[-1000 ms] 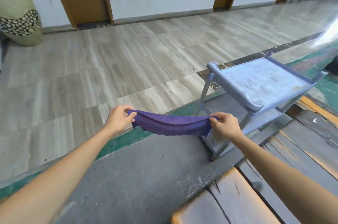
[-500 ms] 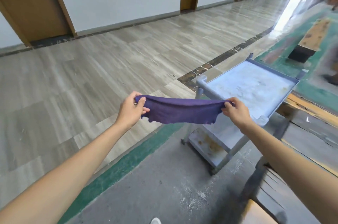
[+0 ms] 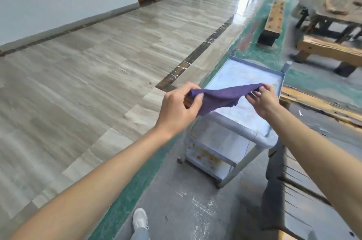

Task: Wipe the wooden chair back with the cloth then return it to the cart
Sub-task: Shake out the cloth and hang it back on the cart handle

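Observation:
A purple cloth [image 3: 221,97] hangs stretched between both hands, just above the top shelf of a pale blue three-shelf cart [image 3: 260,137]. My left hand [image 3: 179,109] pinches the cloth's left end over the cart's near left corner. My right hand [image 3: 262,98] pinches the right end over the shelf's right side. A worn wooden chair [image 3: 290,188] stands at the lower right, close to the cart, only partly in frame.
Wooden benches [image 3: 274,18] and a heavy wooden table [image 3: 333,14] stand at the far right on the green-edged floor. Tiled hallway floor spreads to the left, bounded by a white wall with doors. My white shoe [image 3: 140,219] shows at the bottom.
The view has swung right and moved closer to the cart. Both hands have carried the stretched cloth from in front of the cart to above its top shelf.

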{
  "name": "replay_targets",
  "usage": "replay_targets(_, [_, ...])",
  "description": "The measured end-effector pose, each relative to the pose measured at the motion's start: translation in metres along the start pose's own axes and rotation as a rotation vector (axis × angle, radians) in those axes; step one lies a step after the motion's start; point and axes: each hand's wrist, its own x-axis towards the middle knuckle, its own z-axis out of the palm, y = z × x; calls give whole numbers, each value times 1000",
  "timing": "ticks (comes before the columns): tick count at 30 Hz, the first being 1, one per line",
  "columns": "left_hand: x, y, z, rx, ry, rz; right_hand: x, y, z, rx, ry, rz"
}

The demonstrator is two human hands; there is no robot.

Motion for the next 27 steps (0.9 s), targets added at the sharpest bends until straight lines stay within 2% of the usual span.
replay_targets(3, [-3, -15, 37, -5, -307, 175, 14, 13, -14, -5, 134, 67])
replay_targets(6, [-11, -41, 68, 13, -627, 241, 21, 35, -28, -51, 342, 127])
replay_targets(10, [-29, -62, 102, -17, -976, 348, 29, 67, -51, -119, 491, 154])
replay_targets(13, [-39, -67, 119, -29, -1135, 406, 27, 68, -48, -215, 397, 213])
replay_targets(19, [-9, -106, 160, -42, -1525, 504, 17, 72, -64, -850, 282, 184])
replay_targets(21, [16, -113, 178, -93, -1615, 471, 24, 71, -59, -932, 267, 212])
replay_targets(24, [53, -114, 201, -195, -1633, 323, 36, 73, -58, -982, 206, 276])
replay_targets(27, [82, -118, 232, -361, -1693, -61, 49, 78, -60, -1015, 132, 350])
